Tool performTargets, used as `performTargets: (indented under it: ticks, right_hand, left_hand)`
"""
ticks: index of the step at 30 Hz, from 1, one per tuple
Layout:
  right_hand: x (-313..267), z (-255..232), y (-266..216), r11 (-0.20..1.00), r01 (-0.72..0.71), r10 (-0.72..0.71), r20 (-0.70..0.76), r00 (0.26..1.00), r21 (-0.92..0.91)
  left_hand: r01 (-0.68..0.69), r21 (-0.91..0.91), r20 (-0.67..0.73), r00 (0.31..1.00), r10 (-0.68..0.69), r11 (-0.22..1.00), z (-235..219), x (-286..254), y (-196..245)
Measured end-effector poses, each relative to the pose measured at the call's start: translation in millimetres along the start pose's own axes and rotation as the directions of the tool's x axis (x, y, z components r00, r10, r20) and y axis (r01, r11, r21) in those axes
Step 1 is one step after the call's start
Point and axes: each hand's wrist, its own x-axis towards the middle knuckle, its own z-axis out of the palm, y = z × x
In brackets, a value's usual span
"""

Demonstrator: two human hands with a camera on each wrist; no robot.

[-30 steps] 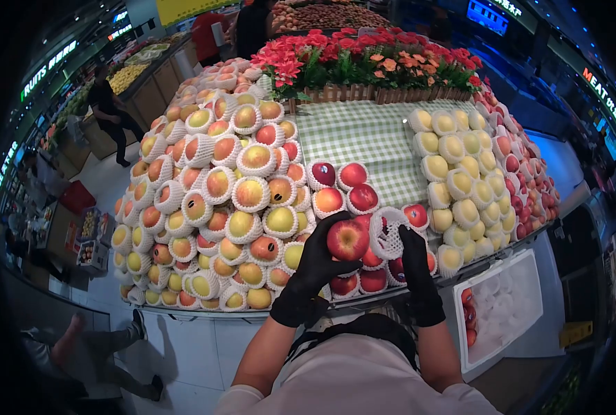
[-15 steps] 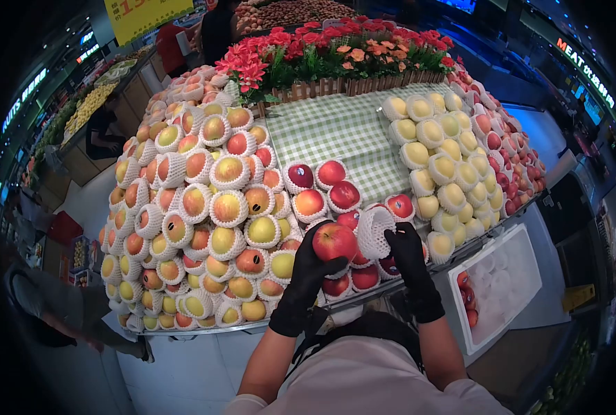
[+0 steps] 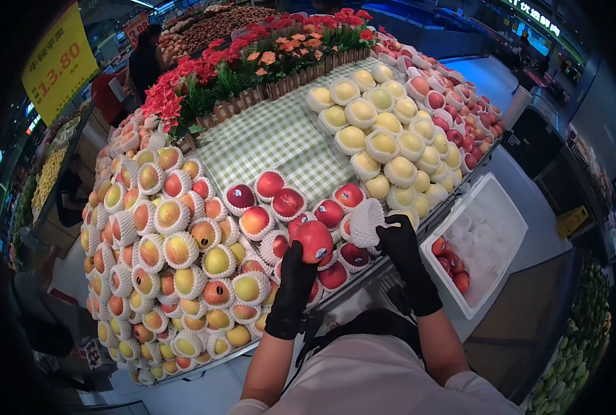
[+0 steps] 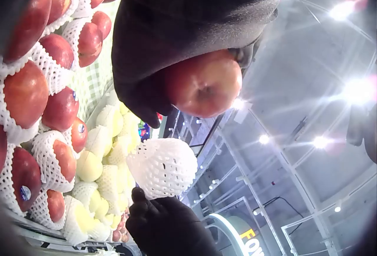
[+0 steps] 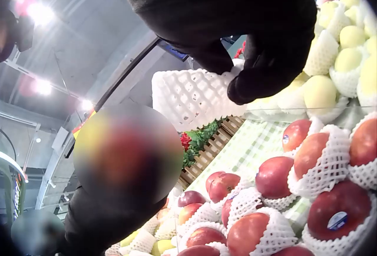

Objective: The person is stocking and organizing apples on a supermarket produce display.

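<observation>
In the head view my black-gloved left hand [image 3: 292, 287] grips a bare red apple [image 3: 311, 238] with a small sticker, above the front of the display. The left wrist view shows the fingers curled round this apple [image 4: 209, 85], one end of it facing out. To the right, my black-gloved right hand [image 3: 405, 257] pinches the edge of a white foam net sleeve [image 3: 367, 223]. That sleeve [image 5: 191, 96] hangs hollow from thumb and fingers in the right wrist view, apart from the apple. Below both hands lie red apples [image 3: 333, 274] in foam nets.
Yellow-red apples [image 3: 178, 249] in nets are heaped at left, pale yellow fruit [image 3: 382, 144] at right. Behind lies a green checked cloth [image 3: 259, 149], then a flower box [image 3: 249, 97]. A white foam box [image 3: 491, 228] holding red apples and loose nets stands at lower right.
The view has swung to the right. The apple has turned in my left hand, so its stickered side now shows. My right hand still pinches the foam net, now tilted differently.
</observation>
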Motion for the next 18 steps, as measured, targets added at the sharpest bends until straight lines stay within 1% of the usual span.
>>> performTargets:
  ticks: [1,2,3,5,6,7,8,9,10,12,13,14,16,17,18]
  right_hand:
    - [-1,-5,-1,1.0,-0.013,0.013,-0.027,1.0,-0.004]
    - [-1,-13,-2,1.0,-0.025,0.025,-0.054,0.998,-0.008]
    - [2,-22,6,1.0,0.019,-0.02,-0.075,0.997,-0.008]
    - [2,-37,1,0.999,-0.033,0.032,-0.111,0.993,-0.001]
    - [2,-45,-1,0.998,-0.061,0.061,-0.128,0.99,0.004]
    - [5,-54,2,0.995,-0.085,0.075,-0.149,0.986,-0.06]
    - [9,-63,8,0.996,-0.05,0.037,-0.162,0.986,-0.077]
    - [12,-71,17,0.995,-0.017,0.001,-0.175,0.985,-0.093]
    - [12,-78,18,0.994,0.015,-0.036,-0.187,0.982,-0.11]
    - [5,-93,19,1.0,-0.008,0.005,-0.148,0.989,-0.018]
    - [5,-99,24,1.0,-0.003,0.004,-0.157,0.988,0.008]
    - [6,-106,29,0.999,0.003,0.002,-0.164,0.986,0.033]
    - [6,-123,35,0.999,0.026,-0.018,-0.183,0.983,0.044]
    - [7,-131,37,0.999,0.005,0.003,-0.226,0.974,0.035]
    - [7,-140,38,0.998,-0.012,0.027,-0.229,0.973,0.065]
  left_hand:
    - [-0.014,0.079,-0.016,1.0,0.015,0.997,7,1,-4]
    - [-0.017,0.11,-0.02,1.0,0.02,0.994,13,4,-9]
    - [-0.02,0.142,-0.024,0.999,0.024,0.99,20,6,-13]
    - [-0.001,0.112,-0.017,1.0,0.003,0.994,34,11,-21]
    - [0.084,-0.018,-0.029,0.996,-0.085,0.996,42,12,-22]
    - [0.164,-0.155,-0.041,0.984,-0.172,0.974,50,13,-23]
    - [0.233,-0.288,-0.052,0.965,-0.258,0.929,57,14,-23]
    - [0.171,-0.091,-0.056,0.983,-0.177,0.981,62,13,-31]
    - [0.136,0.045,-0.038,0.99,-0.134,0.99,66,14,-37]
    - [0.047,0.311,-0.002,0.999,-0.048,0.949,73,16,-49]
    - [-0.011,0.407,0.029,1.0,-0.001,0.913,82,15,-54]
    - [-0.071,0.495,0.065,0.997,0.045,0.866,91,13,-57]
    - [-0.175,0.75,0.161,0.984,0.08,0.638,102,10,-64]
    - [-0.111,0.663,0.159,0.987,0.006,0.74,96,12,-72]
    - [-0.037,0.566,0.165,0.984,-0.069,0.824,91,16,-80]
